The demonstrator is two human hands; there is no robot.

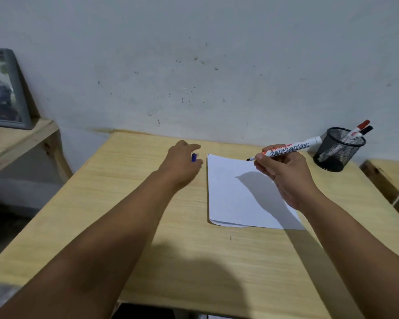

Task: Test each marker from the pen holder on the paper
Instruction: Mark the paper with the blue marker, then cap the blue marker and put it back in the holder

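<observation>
A white sheet of paper (237, 194) lies on the wooden table (148, 226), right of centre. My right hand (286, 178) holds an uncapped white board marker (290, 148) above the paper's far edge, its dark tip pointing left. My left hand (182, 162) rests on the table just left of the paper, fingers curled around a small blue cap (194, 157). A black mesh pen holder (336, 149) stands at the far right corner. In it are a red-capped marker (361, 126) and a black-capped marker (366, 130).
The table backs onto a scuffed white wall. A framed picture (5, 88) leans on a wooden shelf (14, 139) at the left. Another wooden surface (392, 178) adjoins the table at the right.
</observation>
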